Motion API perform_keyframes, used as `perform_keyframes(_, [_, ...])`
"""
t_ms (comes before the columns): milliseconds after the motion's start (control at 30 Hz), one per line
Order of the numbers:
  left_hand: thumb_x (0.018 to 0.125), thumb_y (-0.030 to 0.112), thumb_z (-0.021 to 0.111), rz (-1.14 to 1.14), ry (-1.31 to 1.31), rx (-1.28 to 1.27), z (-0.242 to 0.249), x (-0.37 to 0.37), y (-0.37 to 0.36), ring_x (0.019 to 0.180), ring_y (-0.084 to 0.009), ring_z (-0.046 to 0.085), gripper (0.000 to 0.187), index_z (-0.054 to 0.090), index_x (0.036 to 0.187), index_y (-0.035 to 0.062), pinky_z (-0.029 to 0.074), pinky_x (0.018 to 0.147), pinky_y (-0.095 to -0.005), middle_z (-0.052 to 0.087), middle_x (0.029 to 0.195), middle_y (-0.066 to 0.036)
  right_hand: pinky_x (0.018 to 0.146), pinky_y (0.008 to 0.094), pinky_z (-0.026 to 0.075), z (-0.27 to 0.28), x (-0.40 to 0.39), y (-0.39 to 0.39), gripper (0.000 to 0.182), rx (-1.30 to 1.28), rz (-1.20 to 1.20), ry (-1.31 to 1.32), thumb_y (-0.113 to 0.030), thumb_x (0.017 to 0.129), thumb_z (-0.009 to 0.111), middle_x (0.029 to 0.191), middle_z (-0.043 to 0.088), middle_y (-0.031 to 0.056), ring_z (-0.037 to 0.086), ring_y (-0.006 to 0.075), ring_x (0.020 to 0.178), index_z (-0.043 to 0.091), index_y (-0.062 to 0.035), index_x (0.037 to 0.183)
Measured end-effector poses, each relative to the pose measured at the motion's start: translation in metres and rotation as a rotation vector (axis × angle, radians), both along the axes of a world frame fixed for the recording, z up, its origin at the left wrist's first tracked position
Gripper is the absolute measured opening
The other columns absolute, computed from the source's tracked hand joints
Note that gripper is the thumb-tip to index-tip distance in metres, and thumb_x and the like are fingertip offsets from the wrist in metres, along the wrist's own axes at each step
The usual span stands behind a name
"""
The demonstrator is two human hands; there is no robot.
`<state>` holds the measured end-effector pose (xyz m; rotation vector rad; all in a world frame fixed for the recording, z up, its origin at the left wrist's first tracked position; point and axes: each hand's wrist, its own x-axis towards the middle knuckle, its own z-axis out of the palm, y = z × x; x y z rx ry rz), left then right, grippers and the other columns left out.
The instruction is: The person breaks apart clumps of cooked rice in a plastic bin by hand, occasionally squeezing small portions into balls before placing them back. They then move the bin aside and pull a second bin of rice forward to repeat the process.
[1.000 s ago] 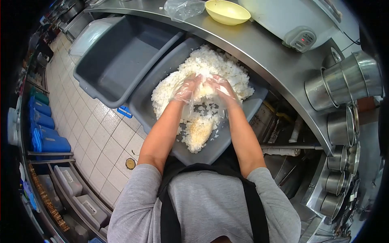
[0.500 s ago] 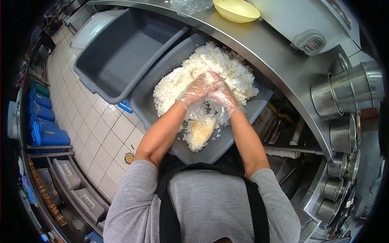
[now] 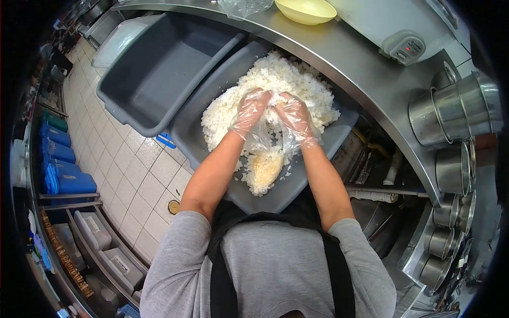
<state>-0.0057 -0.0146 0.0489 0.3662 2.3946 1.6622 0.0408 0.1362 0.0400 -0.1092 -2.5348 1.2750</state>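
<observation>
A grey plastic tub [image 3: 193,127] holds a large heap of cooked white rice [image 3: 297,87]. Both my hands wear thin clear plastic gloves and hover over the middle of the heap. My left hand [image 3: 249,110] and my right hand [image 3: 295,117] each pinch an edge of a clear plastic bag [image 3: 268,139] that hangs between them. A yellowish clump of rice [image 3: 264,168] lies in the tub's near part, below the bag.
A second grey tub [image 3: 159,63] stands to the left, with nothing in it. On the steel counter [image 3: 366,74] sit a yellow bowl [image 3: 306,9], a rice cooker [image 3: 405,45] and a crumpled bag. Steel pots [image 3: 456,111] line the right. Blue crates stand on the tiled floor.
My hands, pressed together on the rice half a second ago, have come apart and lifted slightly, spreading the clear bag between them.
</observation>
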Motion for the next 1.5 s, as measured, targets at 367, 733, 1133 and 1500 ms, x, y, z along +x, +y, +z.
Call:
perform_keyframes(367, [0.081,0.056,0.063,0.11,-0.775,0.652,0.022,0.001,-0.01,0.13,-0.0276,0.035,0.079,0.04,0.136,0.0035,0.027,0.108,-0.0416,0.036,0.142,-0.017,0.095,0.0361,0.044,0.001,-0.01,-0.007,0.092,-0.204,0.238,-0.173,-0.03,0.066,0.079,0.12,0.06,0.0162,0.058,0.0288,0.109,0.031,-0.004,0.141])
perform_keyframes(733, [0.087,0.057,0.05,-0.127,-0.069,-0.074,0.0,0.019,0.009,0.081,-0.0245,0.067,0.079,0.043,0.123,-0.0134,0.051,0.073,-0.0337,0.066,0.079,-0.02,0.078,0.0317,0.05,0.007,-0.002,-0.008,0.054,-0.243,0.269,-0.147,-0.019,0.074,0.066,0.095,0.068,0.0161,0.066,0.0226,0.086,0.054,-0.0057,0.125])
perform_keyframes(1133, [0.089,0.05,0.049,0.127,0.144,-0.049,-0.018,0.009,0.008,0.103,-0.0356,0.059,0.061,0.053,0.121,-0.0016,0.044,0.09,-0.0395,0.061,0.105,-0.027,0.074,0.0328,0.05,-0.02,-0.015,0.004,0.033,-0.203,0.045,-0.078,-0.024,0.079,0.066,0.092,0.069,0.0137,0.066,0.0253,0.084,0.065,-0.0083,0.108])
perform_keyframes(1500, [0.081,0.065,0.054,-0.204,-0.767,0.801,0.017,0.042,0.019,0.128,-0.034,0.037,0.087,0.025,0.144,0.0134,0.028,0.1,-0.0639,0.03,0.147,-0.013,0.067,0.0233,0.046,-0.022,-0.023,0.023,0.03,-0.787,-0.449,-0.087,-0.017,0.082,0.066,0.088,0.064,0.0055,0.058,0.0117,0.076,0.061,0.0042,0.102])
